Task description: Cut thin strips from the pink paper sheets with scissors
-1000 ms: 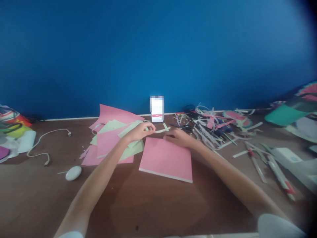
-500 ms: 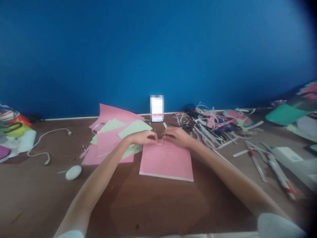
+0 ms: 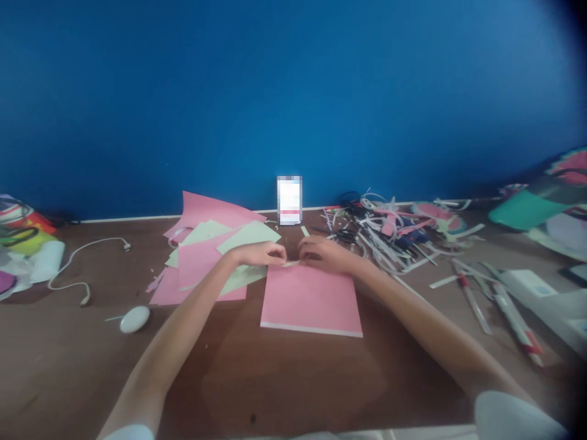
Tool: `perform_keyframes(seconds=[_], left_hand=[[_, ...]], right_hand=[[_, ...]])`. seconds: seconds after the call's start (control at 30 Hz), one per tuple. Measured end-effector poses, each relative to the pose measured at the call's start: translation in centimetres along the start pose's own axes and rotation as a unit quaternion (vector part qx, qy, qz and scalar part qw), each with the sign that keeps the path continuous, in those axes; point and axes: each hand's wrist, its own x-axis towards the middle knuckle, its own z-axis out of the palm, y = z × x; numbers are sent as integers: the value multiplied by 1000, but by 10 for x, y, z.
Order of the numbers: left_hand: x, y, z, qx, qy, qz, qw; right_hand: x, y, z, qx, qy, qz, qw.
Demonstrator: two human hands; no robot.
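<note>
My left hand (image 3: 259, 252) and my right hand (image 3: 323, 253) meet at the far edge of a stack of pink paper (image 3: 312, 300) on the brown table. Both hands pinch a thin pale green paper strip (image 3: 291, 263) stretched between their fingertips. The strip is small and partly hidden by the fingers. Just left of my left hand lie loose pink and pale green sheets (image 3: 206, 250).
A phone (image 3: 289, 200) leans upright against the blue wall. A heap of cut paper strips and scissors (image 3: 389, 232) lies to the right, with pens (image 3: 509, 311) nearer me. A white mouse (image 3: 134, 319) and a white cable (image 3: 87, 263) sit at the left.
The left hand came down with the green strip to the pink stack's far edge, and the right hand moved in to pinch the strip's other end. The hands now sit close together.
</note>
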Motion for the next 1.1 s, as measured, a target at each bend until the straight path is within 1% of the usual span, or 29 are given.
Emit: perform_keyframes(seconds=[0.2, 0.33, 0.4, 0.5, 0.57, 0.6, 0.7, 0.77, 0.87, 0.9, 0.93, 1.0, 1.1], left_hand=[[-7, 2, -6, -1, -39, -18, 999], [-11, 3, -9, -8, -63, -34, 997], [-13, 3, -12, -20, -43, -41, 998], [-18, 4, -18, -39, 21, -47, 998], [-20, 7, -20, -56, 55, -40, 996], [-21, 9, -20, -69, 62, -31, 995], [-19, 16, -15, -117, 60, 2, 991], [-16, 20, -9, -145, 70, 25, 987], [-12, 24, 0, -183, 100, 52, 977], [-11, 25, 2, -198, 101, 61, 973], [-10, 25, 3, -214, 91, 71, 970], [-10, 24, 4, -243, 33, 88, 965], [-8, 20, 6, -237, -111, 83, 962]], right_hand=[[-1, 3, 2, 15, -8, -5, 1000], [-1, 4, 2, 18, -6, 14, 1000], [-2, 5, 2, 22, 8, 33, 999], [-3, 4, 3, 47, 43, 67, 996], [-3, 4, 3, 76, 71, 87, 991], [-3, 4, 4, 89, 86, 94, 988], [-3, 5, 7, 113, 138, 91, 980], [-3, 7, 8, 111, 169, 80, 976], [-4, 10, 10, 105, 192, 94, 971], [-4, 11, 11, 109, 193, 104, 970], [-4, 11, 11, 115, 191, 112, 968], [-4, 11, 11, 127, 182, 117, 968], [-3, 8, 10, 148, 170, 120, 967]])
